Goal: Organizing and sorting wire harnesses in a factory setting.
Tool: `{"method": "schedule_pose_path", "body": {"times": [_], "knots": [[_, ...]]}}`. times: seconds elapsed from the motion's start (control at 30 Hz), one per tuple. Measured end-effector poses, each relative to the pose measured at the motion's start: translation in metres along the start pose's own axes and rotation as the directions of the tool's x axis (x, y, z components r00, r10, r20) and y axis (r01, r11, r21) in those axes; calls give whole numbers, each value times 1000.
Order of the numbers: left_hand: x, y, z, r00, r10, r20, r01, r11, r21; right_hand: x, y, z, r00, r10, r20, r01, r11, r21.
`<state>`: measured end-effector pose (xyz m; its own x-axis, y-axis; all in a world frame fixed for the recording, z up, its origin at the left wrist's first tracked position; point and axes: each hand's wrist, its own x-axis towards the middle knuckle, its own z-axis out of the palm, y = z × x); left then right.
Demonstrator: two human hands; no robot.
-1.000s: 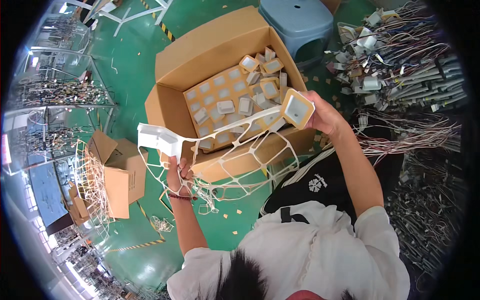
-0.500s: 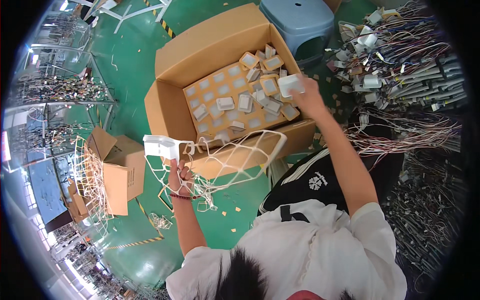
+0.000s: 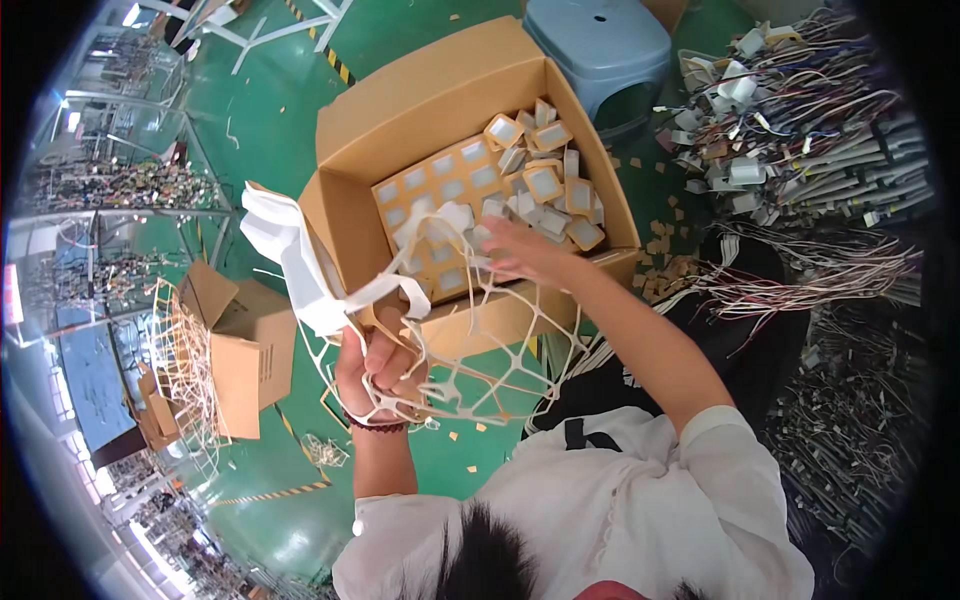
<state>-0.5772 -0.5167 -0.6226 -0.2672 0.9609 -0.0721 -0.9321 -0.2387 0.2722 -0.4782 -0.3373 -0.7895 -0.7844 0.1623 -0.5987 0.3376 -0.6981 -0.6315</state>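
Note:
My left hand (image 3: 378, 365) is closed round a white plastic lattice (image 3: 485, 385) with wide, loose meshes, low in front of the cardboard box. A white, block-like plastic piece (image 3: 292, 265) rises from the same hand, beside the box's left wall. Over the near side of the box, my right hand (image 3: 525, 250) has its fingers apart with nothing held in them. Its fingertips are close to the lattice's upper strands; whether they touch cannot be made out. In the open cardboard box (image 3: 430, 50), small white rectangular parts (image 3: 545, 182) with tan edges lie in rows and in a loose heap at the right.
Behind the box's right side stands a blue stool (image 3: 605, 45). Bundles of cables (image 3: 830, 130) with white connectors are piled at the right. A smaller carton (image 3: 250, 350) and another white lattice (image 3: 185, 350) are at the left. Tan scraps (image 3: 660, 240) litter the green floor.
My right hand has let go of a white rectangular part at the box's right side and moved left and nearer. The lattice and white piece in my left hand have tilted and come closer.

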Motion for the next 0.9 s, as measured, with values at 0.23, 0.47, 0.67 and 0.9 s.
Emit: {"method": "schedule_pose_path", "body": {"times": [0.23,0.47,0.67,0.9], "knots": [[1,-7,-7,992,-107,-66,113,989,94,1,-19,3,931,-329,-157,324,944,-57],[8,-11,2,974,-212,-79,221,967,128,12,-25,17,925,-374,-66,372,927,-42],[6,5,-2,993,-53,-106,70,984,164,3,-24,-10,943,-250,-219,260,966,18],[-18,68,-46,780,383,-495,-105,860,499,-43,-40,-67,885,-371,-281,386,923,-3]]}}
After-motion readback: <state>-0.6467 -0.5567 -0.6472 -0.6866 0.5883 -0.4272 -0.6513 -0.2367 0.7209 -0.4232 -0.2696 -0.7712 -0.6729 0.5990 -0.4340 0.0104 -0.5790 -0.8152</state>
